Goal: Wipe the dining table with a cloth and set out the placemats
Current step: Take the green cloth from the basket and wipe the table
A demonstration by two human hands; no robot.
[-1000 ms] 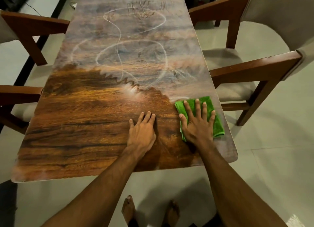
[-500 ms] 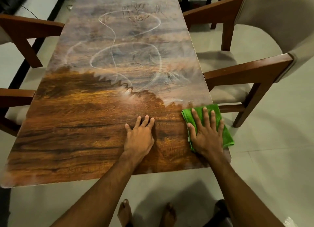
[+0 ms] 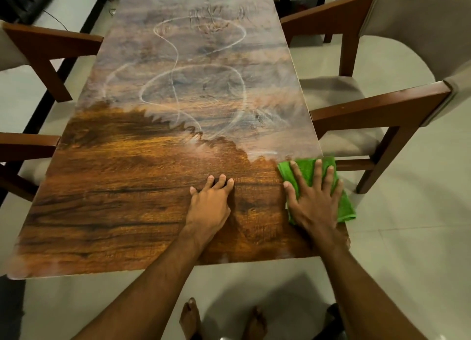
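The right hand (image 3: 314, 202) lay flat and wide open, its fingers spread and straight, pressing palm-down on a folded bright green cloth (image 3: 307, 171) without curling round it. The cloth sat on the near right corner of the table, with its outer edge reaching to or slightly past the table's right side; green showed between the fingers and beyond the little finger. Just to the left, apart from the cloth, the left hand (image 3: 209, 204) rested palm-down on the bare wood, its fingers straight and close together and holding nothing. Both hands lay on a long rectangular dining table with a dark wood-grain top (image 3: 122, 192). Its near half looked rich brown and glossy, while its far half wore a pale, dusty film (image 3: 204, 90) marked with looping white lines, and the border between the two ran in a jagged, toothed line across the width. Brown wooden chairs with beige padded seats stood along the sides: two on the right (image 3: 382, 110) (image 3: 331, 21) and two on the left (image 3: 48, 44) (image 3: 25, 146). Under the near edge of the table, two bare feet (image 3: 190, 316) (image 3: 256, 323) stood on the pale tiled floor (image 3: 407, 237).
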